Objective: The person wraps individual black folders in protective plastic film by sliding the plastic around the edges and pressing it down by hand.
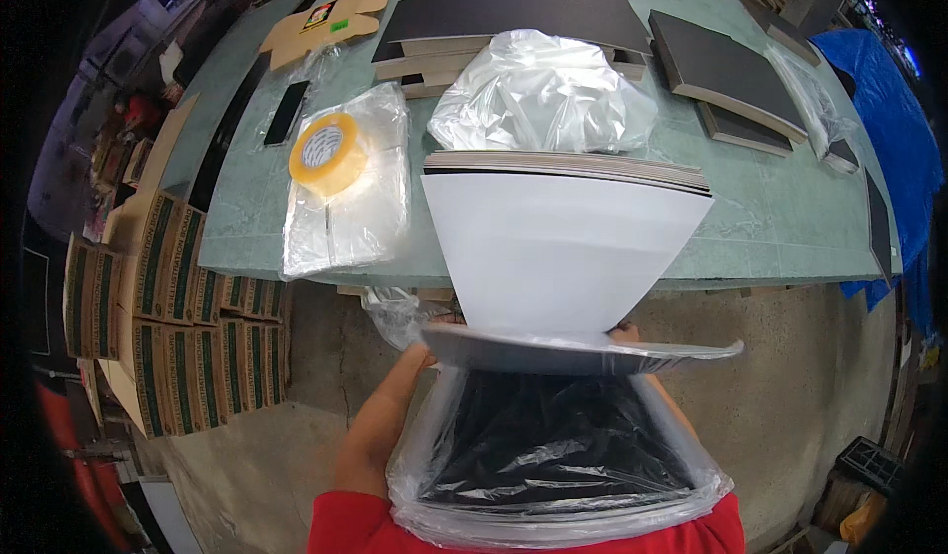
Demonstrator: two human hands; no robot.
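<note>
Two hands: the left hand (423, 356) is beside the left end of a dark grey board (583, 355), the right hand (624, 332) just behind it; mostly hidden, so I cannot tell whether they pinch or spread.
White-faced board stack (558, 243): beyond and between the hands, tilted, its layered top edge toward the bench (780, 233); perhaps leaned that way for support.
Film-covered black panel (553, 435): nearer the body than the hands, between the forearms, probably kept against the torso for steadiness.
Yellowish tape roll (346, 164): on flat clear plastic packaging (365, 228), left of the stack, presumably for easy reach.
</note>
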